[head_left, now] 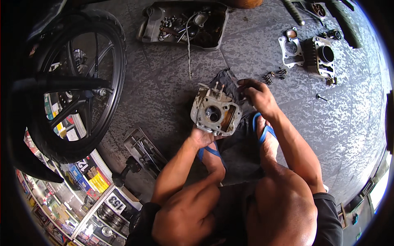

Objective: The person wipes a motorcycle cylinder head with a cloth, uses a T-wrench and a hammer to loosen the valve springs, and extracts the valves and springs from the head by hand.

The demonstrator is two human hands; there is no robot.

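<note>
My left hand (199, 137) grips a greasy metal engine cylinder head (213, 111) from below, its round port and rusty-brown chamber facing up. At the upper right of that part, my right hand (256, 92) has its fingers curled together; what is between them is too small or hidden to make out. A dark cloth (225, 78) lies on the floor beneath and behind the cylinder head.
A motorcycle wheel (55, 151) stands left, beside a display cabinet (106, 197). A tray of parts (145, 30) lies at top; a toolbox (135, 143) lower left. Cylinder block (318, 65), gasket (287, 61), springs (282, 73) and bolt (322, 97) lie right. My sandalled feet (266, 133) frame the workspace.
</note>
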